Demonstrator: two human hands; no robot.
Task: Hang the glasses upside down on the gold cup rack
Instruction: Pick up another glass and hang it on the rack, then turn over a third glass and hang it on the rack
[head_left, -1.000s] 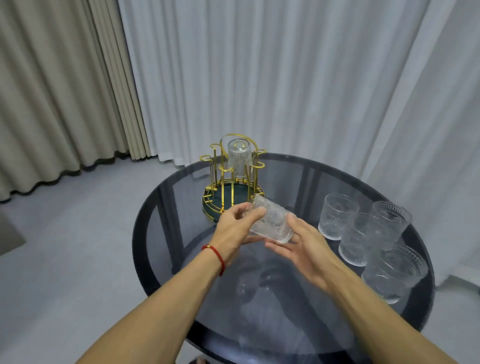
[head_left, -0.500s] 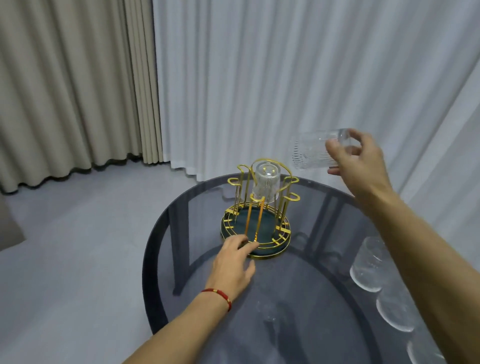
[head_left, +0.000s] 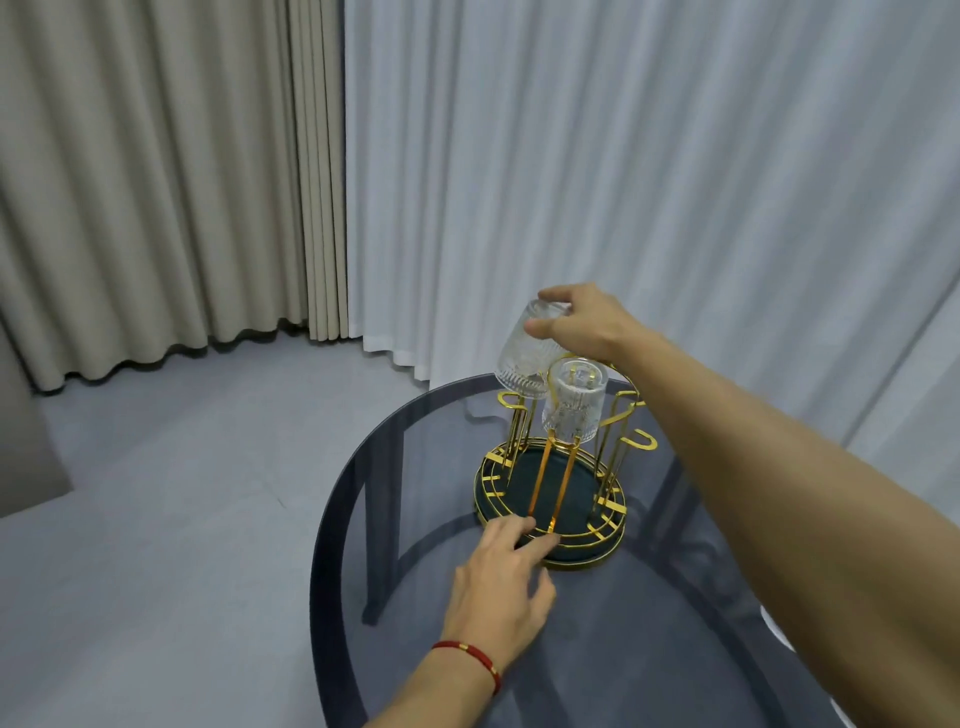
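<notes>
The gold cup rack (head_left: 602, 525) with a dark green base stands on the round dark glass table (head_left: 415, 613). One ribbed clear glass (head_left: 574, 408) hangs upside down on its near prong. My right hand (head_left: 582, 322) grips the base of a second ribbed glass (head_left: 522, 353), held mouth-down and tilted above a far-left prong of the rack. My left hand (head_left: 501, 587) rests on the table with fingertips touching the rack's front rim, holding nothing.
White sheer and beige curtains hang behind the table. Grey floor lies to the left. The rim of another glass (head_left: 779, 629) shows at the right edge, mostly hidden by my right forearm.
My right hand carried the glass from high right down and left, turning it mouth-down over the rack. My left hand stayed at the rack's base. The view moved closer.
</notes>
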